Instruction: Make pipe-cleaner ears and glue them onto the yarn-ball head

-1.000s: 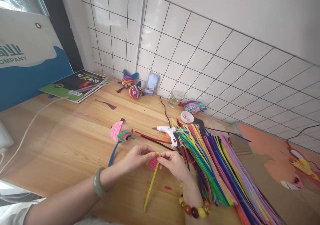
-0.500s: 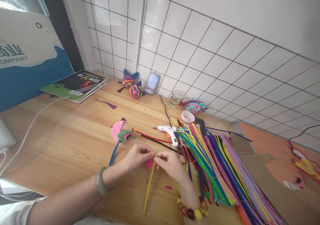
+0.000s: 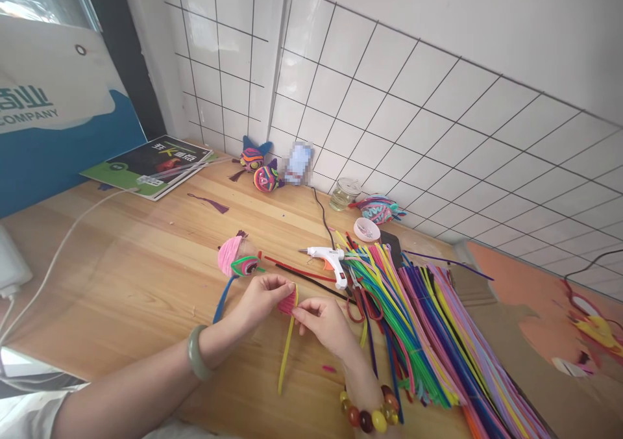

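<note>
My left hand (image 3: 265, 299) is closed in a pinch on a small pink ridged piece (image 3: 287, 304) that looks made of pipe cleaners. A yellow pipe cleaner (image 3: 285, 356) runs along that piece's right edge, and its long tail hangs down toward the table. With thumb and forefinger, my right hand (image 3: 325, 327) pinches the yellow strip at the lower edge of the pink piece. Just beyond my left hand lies a ball partly wrapped in pink (image 3: 230, 256), with a green-rimmed eye shape (image 3: 247, 267) and a blue strip (image 3: 222, 301) beside it.
Right of my hands lie a white glue gun (image 3: 328, 258), red-handled scissors (image 3: 363, 302) and bundles of coloured pipe cleaners (image 3: 413, 322). A pink bowl (image 3: 366, 230), a glass jar (image 3: 344, 194) and finished ornaments (image 3: 265, 178) stand by the tiled wall. A booklet (image 3: 150, 166) lies back left.
The yellow pipe cleaner's top has moved up along the pink piece's edge, and more of the pink piece shows. My right fingers have slid slightly down, away from my left fingertips.
</note>
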Tool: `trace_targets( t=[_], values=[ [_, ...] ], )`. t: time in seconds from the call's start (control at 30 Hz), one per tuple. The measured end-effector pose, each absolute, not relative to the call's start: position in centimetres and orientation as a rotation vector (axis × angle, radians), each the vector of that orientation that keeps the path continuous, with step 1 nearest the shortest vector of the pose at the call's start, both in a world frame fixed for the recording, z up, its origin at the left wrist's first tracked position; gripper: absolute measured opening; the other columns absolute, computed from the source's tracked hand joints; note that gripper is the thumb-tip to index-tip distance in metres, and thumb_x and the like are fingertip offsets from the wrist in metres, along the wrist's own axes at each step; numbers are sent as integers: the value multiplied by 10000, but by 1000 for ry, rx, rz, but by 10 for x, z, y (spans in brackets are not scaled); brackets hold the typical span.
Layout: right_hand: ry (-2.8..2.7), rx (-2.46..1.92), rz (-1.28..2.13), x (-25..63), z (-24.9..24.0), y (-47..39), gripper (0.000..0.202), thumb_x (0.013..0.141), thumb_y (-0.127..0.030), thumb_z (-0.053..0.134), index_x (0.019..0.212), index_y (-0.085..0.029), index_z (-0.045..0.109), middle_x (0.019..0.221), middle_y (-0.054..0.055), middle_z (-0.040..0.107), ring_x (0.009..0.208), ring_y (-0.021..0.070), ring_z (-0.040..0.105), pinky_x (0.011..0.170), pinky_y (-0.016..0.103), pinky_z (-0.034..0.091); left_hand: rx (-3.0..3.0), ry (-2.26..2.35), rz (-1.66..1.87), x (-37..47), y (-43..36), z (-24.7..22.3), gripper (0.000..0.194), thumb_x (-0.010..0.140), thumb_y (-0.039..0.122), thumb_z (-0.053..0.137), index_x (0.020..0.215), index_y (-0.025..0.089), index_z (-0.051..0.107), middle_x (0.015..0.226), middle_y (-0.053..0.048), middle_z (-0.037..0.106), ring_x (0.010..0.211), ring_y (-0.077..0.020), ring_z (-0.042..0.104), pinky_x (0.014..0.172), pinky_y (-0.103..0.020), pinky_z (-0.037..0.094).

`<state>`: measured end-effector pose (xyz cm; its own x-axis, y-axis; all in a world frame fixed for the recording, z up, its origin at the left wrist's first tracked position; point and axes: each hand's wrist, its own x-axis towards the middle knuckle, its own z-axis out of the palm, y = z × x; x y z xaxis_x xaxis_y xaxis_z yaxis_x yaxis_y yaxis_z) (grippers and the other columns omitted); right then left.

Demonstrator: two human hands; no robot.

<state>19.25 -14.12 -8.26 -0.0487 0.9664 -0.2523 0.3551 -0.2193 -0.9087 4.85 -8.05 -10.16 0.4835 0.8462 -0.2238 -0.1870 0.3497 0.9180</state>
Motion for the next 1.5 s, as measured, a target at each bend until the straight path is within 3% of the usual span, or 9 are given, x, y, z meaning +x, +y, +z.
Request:
trace_targets(
  t=[0.4, 0.73, 1.03, 1.23, 1.5],
  values=[
    [-1391, -1669, 1208, 188, -81, -141, 190, 738, -265, 545, 599, -146, 596, 494, -15, 566, 472, 107, 519, 513, 213, 387, 1010, 803, 803, 49, -82, -105, 227, 681, 340, 651, 645, 120, 606, 537, 23, 558, 478, -82, 478, 497, -199, 387],
    [-1397, -1649, 1237, 187, -84, -141, 205, 753, -313, 553, 649, -147, 615, 506, -14, 570, 492, 114, 527, 518, 213, 395, 1024, 804, 825, 49, -82, -102, 265, 686, 377, 639, 664, 115, 607, 551, 4, 566, 483, -86, 476, 495, -205, 380],
    [-1429, -1655, 1202, 194, -76, -143, 230, 755, -326, 557, 616, -152, 615, 487, -13, 577, 475, 111, 511, 499, 213, 380, 1021, 711, 661, 44, -79, -90, 287, 675, 399, 650, 711, 114, 650, 586, -8, 603, 518, -96, 498, 529, -212, 399],
    [-1442, -1624, 1226, 196, -78, -143, 249, 753, -346, 564, 596, -154, 590, 488, -19, 563, 476, 109, 502, 510, 221, 380, 1045, 679, 650, 44, -76, -94, 296, 667, 395, 661, 597, 109, 655, 556, -23, 620, 522, -105, 519, 566, -221, 415],
    [-1335, -1523, 1329, 206, -81, -143, 254, 726, -409, 604, 705, -156, 592, 633, -18, 572, 512, 96, 522, 532, 224, 410, 1103, 672, 620, 42, -77, -94, 313, 711, 403, 615, 636, 107, 679, 583, -50, 650, 535, -124, 547, 564, -227, 430]
  ],
)
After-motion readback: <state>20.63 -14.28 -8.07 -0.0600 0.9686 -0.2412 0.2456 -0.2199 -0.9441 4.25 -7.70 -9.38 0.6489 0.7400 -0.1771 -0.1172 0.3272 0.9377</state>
